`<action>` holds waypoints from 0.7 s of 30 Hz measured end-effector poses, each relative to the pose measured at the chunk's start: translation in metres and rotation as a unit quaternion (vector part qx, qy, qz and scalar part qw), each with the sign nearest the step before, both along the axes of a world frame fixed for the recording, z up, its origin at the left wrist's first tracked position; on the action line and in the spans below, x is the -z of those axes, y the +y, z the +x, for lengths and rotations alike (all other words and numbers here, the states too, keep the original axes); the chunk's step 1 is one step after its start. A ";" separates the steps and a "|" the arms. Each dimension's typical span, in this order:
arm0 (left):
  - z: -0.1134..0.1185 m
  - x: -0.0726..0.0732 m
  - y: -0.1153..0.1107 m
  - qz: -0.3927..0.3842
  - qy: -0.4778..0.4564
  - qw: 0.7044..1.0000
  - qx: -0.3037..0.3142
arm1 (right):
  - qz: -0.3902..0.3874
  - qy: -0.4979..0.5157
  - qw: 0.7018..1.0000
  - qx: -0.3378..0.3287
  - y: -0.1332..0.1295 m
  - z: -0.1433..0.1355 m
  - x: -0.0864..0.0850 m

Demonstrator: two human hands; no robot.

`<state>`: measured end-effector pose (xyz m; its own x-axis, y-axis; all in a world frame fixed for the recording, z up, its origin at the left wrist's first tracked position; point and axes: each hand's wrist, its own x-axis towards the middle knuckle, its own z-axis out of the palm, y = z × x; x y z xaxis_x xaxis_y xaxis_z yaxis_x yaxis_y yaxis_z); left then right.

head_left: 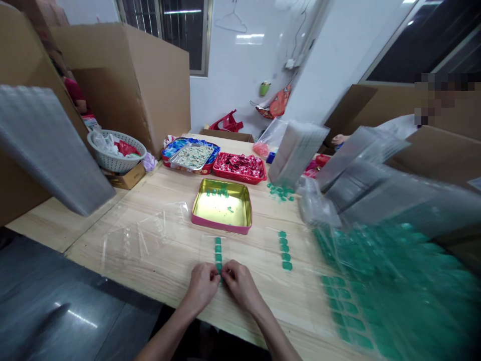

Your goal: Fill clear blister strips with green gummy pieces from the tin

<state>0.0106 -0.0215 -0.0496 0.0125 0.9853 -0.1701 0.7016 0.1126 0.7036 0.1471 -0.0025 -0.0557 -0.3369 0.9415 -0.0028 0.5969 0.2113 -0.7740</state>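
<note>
In front of me a clear plastic sheet (206, 250) lies on the table with a column of small green pieces (218, 249) down its middle. My left hand (204, 283) is closed, its thumb and fingertips pinched at the left side of the lowest green piece (219, 267). From the right my right hand (240, 283) pinches at the same piece, its fingertips almost meeting the left ones. Just beyond the sheet sits a gold-lined tin with a pink rim (221, 227), holding a few green pieces. A second column of green pieces (284, 249) lies to the right.
Loose clear sheets (146, 235) lie at left. Behind the tin stand a red tray of wrapped packets (240, 175) and a tray of small pieces (192, 156). Stacked clear sheets (296, 150) and green-filled sheets (406, 286) crowd the right. A person's hand (340, 140) shows behind them.
</note>
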 end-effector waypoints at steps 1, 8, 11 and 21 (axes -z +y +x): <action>0.001 -0.001 0.000 0.000 0.012 1.000 0.006 | 0.015 -0.009 1.000 -0.001 -0.001 0.000 -0.001; -0.003 0.001 0.002 0.012 0.008 1.000 -0.005 | 0.069 -0.032 0.996 -0.036 -0.012 0.000 -0.008; -0.014 0.002 0.002 0.018 -0.082 0.996 -0.019 | 0.083 -0.059 0.993 -0.061 -0.021 0.003 -0.019; -0.034 0.008 0.004 -0.084 -0.257 0.961 -0.064 | 0.214 -0.270 0.938 -0.030 -0.079 0.046 0.069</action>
